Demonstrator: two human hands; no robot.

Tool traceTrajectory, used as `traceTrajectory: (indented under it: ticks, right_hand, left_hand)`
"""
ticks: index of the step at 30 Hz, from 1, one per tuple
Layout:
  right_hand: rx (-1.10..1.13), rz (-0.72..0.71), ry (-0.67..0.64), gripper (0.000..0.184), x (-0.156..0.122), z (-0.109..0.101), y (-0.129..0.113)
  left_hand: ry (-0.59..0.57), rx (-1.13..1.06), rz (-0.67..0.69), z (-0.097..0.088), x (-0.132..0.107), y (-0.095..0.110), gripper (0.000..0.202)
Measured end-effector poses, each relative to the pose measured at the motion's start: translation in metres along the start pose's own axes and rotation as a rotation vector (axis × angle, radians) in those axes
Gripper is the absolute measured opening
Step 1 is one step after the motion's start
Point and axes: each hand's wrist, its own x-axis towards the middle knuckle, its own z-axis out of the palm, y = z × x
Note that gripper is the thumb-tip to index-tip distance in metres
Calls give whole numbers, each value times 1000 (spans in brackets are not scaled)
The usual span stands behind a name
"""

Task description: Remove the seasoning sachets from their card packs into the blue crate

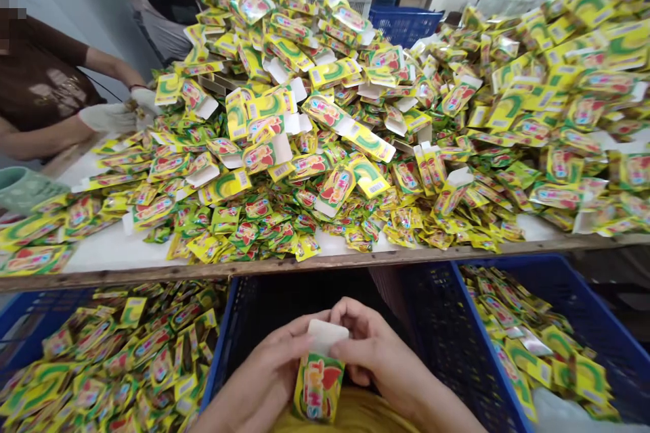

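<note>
Both my hands hold one small yellow-green carton [319, 382] with red fruit print, low in the view above a blue crate. My left hand [269, 369] grips its left side. My right hand [373, 348] pinches the carton's white top flap [325, 335] with fingers curled. A huge heap of the same cartons and small foil sachets [325, 115] covers the white table [112, 250] beyond my hands.
Blue crates below the table edge: the left one [30, 314] and the right one [599, 325] hold cartons, the middle one [431, 325] looks dark inside. A person in white gloves [109, 116] works at the far left; another stands behind. A blue basket [403, 21] sits at the back.
</note>
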Motion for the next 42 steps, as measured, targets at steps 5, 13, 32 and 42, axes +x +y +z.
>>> traceTrajectory:
  ticks: [5,13,32,42]
  right_hand:
    - [-190,-157,33,23,3,7,5]
    - [-213,-211,63,33,8,-5,2]
    - [-138,-66,85,42,14,-2,-1]
    - [-505,-495,85,16,-4,-5,12]
  left_hand:
    - [33,-78,-44,-2,8,6,27]
    - [333,588,274,-14,6,3,21]
    - [233,710,393,-23,11,2,15]
    - [56,721,536,-41,10,-13,9]
